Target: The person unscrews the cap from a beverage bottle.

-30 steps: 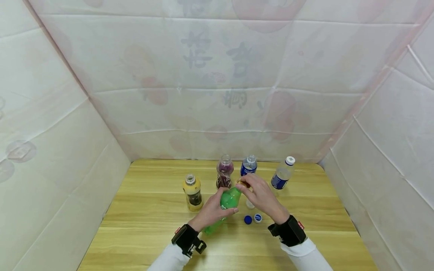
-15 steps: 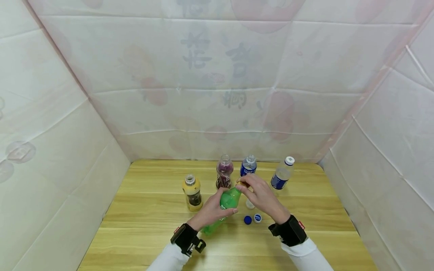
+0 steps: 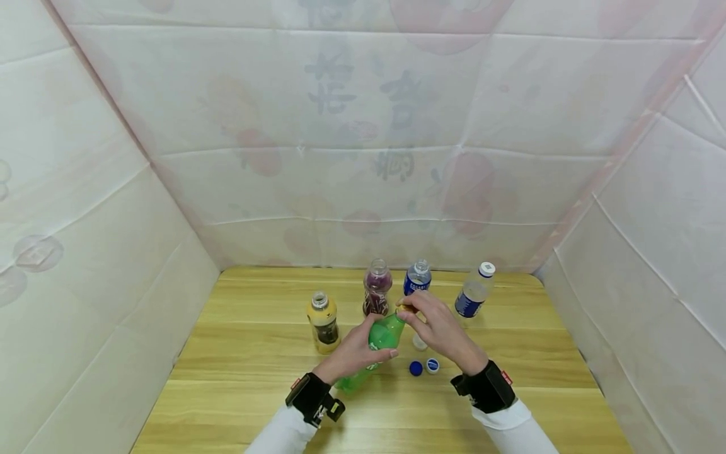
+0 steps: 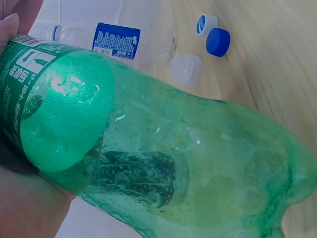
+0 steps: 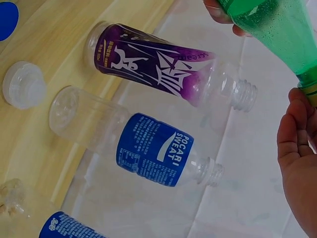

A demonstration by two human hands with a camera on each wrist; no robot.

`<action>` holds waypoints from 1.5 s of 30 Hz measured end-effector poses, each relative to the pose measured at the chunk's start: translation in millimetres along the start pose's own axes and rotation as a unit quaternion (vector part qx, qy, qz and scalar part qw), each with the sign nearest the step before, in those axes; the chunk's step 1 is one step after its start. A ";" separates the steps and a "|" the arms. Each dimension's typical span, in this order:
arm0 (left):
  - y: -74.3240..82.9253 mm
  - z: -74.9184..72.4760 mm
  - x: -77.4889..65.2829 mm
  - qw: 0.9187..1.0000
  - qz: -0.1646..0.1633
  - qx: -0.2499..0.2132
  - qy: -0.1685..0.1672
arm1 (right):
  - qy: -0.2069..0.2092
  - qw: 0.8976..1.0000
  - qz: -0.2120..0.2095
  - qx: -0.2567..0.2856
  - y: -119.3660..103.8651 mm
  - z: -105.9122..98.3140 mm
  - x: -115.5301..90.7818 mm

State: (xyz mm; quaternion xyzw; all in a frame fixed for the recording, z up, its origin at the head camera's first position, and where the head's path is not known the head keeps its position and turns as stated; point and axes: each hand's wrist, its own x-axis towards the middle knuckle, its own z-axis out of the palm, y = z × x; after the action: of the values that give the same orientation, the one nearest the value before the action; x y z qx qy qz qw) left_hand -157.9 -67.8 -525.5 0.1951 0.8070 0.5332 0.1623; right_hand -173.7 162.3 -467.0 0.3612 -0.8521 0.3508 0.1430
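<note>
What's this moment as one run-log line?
left hand: grips tilted green plastic bottle | right hand: pinches yellow cap at its neck | uncapped nearby: Pocari Sweat bottle, purple-labelled bottle | loose: solid-blue cap

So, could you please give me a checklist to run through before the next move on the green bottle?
1. Left hand gripping the green bottle: ok.
2. Right hand pinching the yellow cap at its neck: ok.
3. Yellow cap loosened: cannot tell; fingers partly cover it.
4. Purple bottle and yellow bottle upright and uncapped: ok.
5. Rightmost bottle in the head view uncapped: not ok; its white cap is on.
6. Blue cap lying clear of both hands: ok.
</note>
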 end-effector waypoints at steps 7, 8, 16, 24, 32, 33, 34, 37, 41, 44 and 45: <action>0.1 -0.1 -0.4 1.000 -0.001 -0.004 -0.004 | 0.007 1.000 -0.019 0.004 1.1 -0.4 -1.7; 0.1 0.2 -0.3 1.000 -0.001 -0.005 -0.003 | 0.009 1.000 -0.014 0.005 1.3 -0.3 -2.0; 0.7 7.2 1.2 0.999 0.006 0.031 0.038 | 0.029 0.998 0.050 0.009 -0.2 3.0 -3.9; 0.3 14.0 2.2 0.992 0.038 0.049 0.112 | 0.083 0.987 0.134 0.024 -2.1 10.7 -5.9; -1.0 19.6 2.7 0.983 0.044 0.084 0.159 | 0.101 0.981 0.157 0.056 -3.4 18.2 -3.6; -0.8 20.4 2.8 0.982 0.044 0.088 0.164 | 0.096 0.981 0.156 0.063 -3.5 20.0 -3.2; -0.2 21.1 3.1 0.980 0.043 0.094 0.168 | 0.090 0.981 0.156 0.072 -4.1 21.6 -2.9; 1.5 23.2 4.5 0.977 0.042 0.110 0.178 | 0.078 0.980 0.167 0.077 -6.7 26.1 -1.7; 1.7 25.3 6.3 0.974 0.037 0.127 0.186 | 0.093 0.978 0.177 0.058 -10.5 30.9 0.4; 0.6 25.8 6.7 0.971 0.045 0.139 0.191 | 0.118 0.978 0.167 0.032 -11.4 33.3 2.2; 0.5 25.7 6.7 0.970 0.049 0.141 0.193 | 0.128 0.978 0.161 0.025 -11.0 33.9 2.6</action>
State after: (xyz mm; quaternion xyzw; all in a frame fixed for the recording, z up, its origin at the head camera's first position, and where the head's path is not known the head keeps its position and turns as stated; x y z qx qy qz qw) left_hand -151.6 -43.9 -535.1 0.1485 0.8798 0.4486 -0.0520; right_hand -167.4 131.8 -484.4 0.1749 -0.8648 0.4335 0.1834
